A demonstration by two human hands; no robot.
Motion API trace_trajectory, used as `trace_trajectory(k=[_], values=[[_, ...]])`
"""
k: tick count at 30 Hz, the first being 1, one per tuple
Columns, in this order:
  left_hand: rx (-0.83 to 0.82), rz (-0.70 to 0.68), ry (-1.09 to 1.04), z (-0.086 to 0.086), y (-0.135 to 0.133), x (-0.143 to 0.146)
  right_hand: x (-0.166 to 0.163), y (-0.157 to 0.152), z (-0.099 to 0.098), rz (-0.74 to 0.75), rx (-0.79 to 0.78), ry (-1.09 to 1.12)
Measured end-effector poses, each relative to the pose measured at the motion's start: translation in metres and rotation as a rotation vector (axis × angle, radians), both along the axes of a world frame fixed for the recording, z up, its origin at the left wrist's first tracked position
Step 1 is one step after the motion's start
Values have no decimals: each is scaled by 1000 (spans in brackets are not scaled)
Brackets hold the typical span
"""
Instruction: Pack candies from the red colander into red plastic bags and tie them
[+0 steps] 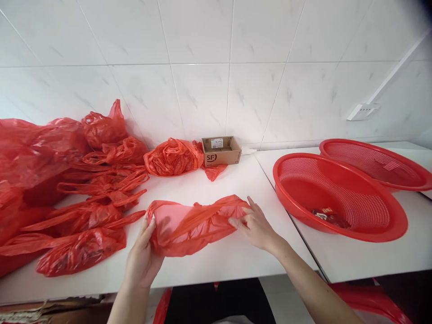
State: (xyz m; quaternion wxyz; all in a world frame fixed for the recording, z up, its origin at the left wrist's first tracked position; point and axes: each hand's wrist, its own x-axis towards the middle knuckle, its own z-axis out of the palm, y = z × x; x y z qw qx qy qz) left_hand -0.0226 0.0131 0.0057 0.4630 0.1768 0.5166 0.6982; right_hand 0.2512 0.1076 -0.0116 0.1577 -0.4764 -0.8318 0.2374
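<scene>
A thin red plastic bag [199, 225] is stretched between my two hands, above the front part of the white table. My left hand [145, 254] grips its left end, the thumb on top and some fingers behind the film. At the other end my right hand [254, 225] pinches the bag's edge, with the index finger raised. The bag looks flat and see-through, and I make out nothing inside it. Left of my left hand lies a filled, shiny red bag [84, 252] with its handles pointing toward me and the side.
Several filled red bags [37, 148] are heaped at the left. A bundle of crumpled red bags [173, 157] sits beside a small open cardboard box [221, 155] by the wall. Two red perforated baskets [381, 202] stand at right; the nearer holds small dark packets [332, 218].
</scene>
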Motion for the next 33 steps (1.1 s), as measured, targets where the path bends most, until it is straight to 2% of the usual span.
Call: trace_trajectory(k=[2,4,5,7,9,11,13,15,16,17,19,21,24,26,28,31,33], values=[[-24,-66,149,-8,1,2,0,3,-1,-47,91,-28],[-76,-67,377,-13,4,3,0,6,-4,-82,170,-93],[-101,-21,475,-13,5,4,0,8,-6,-91,184,-128],[-61,162,641,-4,4,8,1,10,-8,-93,168,-183],[88,337,824,11,1,21,0,10,-8,-81,131,-213],[228,383,1136,24,-3,43,-4,8,-8,-62,99,-229],[275,214,1483,22,-1,67,-10,6,-7,-35,79,-239],[188,-38,1756,4,11,81,-15,4,-9,2,77,-255],[84,-165,1848,-9,20,82,-17,2,-10,24,76,-269],[-54,-213,1899,-23,31,76,-17,0,-12,46,71,-285],[-188,-191,1902,-47,53,51,-13,-3,-16,79,42,-315],[-301,-133,1893,-57,69,16,-5,-6,-19,102,-2,-330],[-372,-124,1905,-51,75,-25,7,-6,-18,118,-47,-341],[-355,-192,1926,-40,68,-33,12,-5,-11,114,-61,-333],[-332,-265,1935,-29,58,-28,13,-6,3,81,-12,-267],[-280,-332,1904,-19,45,-11,4,-12,27,-25,246,-71],[-204,-359,1839,-14,41,1,-7,-17,35,-74,433,37]])
